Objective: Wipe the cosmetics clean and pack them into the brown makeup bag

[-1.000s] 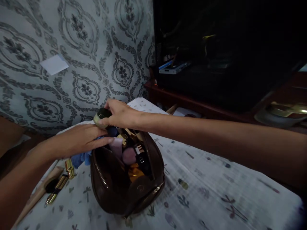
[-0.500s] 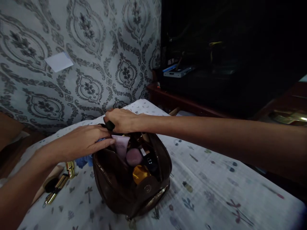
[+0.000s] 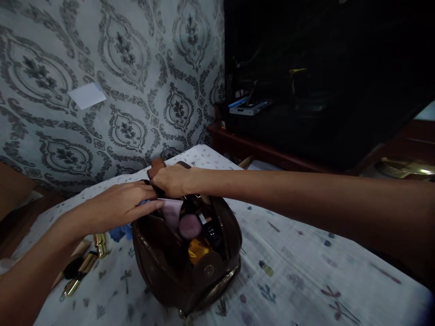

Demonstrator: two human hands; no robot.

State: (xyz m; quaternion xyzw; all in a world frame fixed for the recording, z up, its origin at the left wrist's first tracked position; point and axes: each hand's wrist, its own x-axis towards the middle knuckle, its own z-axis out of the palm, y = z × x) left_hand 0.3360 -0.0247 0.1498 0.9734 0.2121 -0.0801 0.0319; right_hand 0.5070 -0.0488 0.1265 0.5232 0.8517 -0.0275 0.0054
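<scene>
A brown leather makeup bag (image 3: pixel 159 271) stands unzipped on the patterned cloth. In it are a pink tube (image 3: pixel 171 213), a round pink container (image 3: pixel 189 226), a shiny gold item (image 3: pixel 199 250) and a black case (image 3: pixel 212 233). My left hand (image 3: pixel 131 199) grips the bag's far left rim, its thumb beside the tube and its other fingers partly hidden. At the bag's far end, my right hand (image 3: pixel 171 180) is closed with curled fingers over something dark, mostly hidden. A tan strap (image 3: pixel 157 167) rises just behind it.
Left of the bag lie gold-and-black cosmetic tubes (image 3: pixel 79 274), a gold bottle (image 3: pixel 100 246) and a blue crumpled item (image 3: pixel 118 232). A patterned wall stands behind. At right is a dark red cabinet (image 3: pixel 251 147) with a large dark screen (image 3: pixel 322 81).
My right hand has shifted slightly down and right, and the dark thing under its fingers sits lower, against the bag. The tan strap now shows behind it. My left hand stays on the rim.
</scene>
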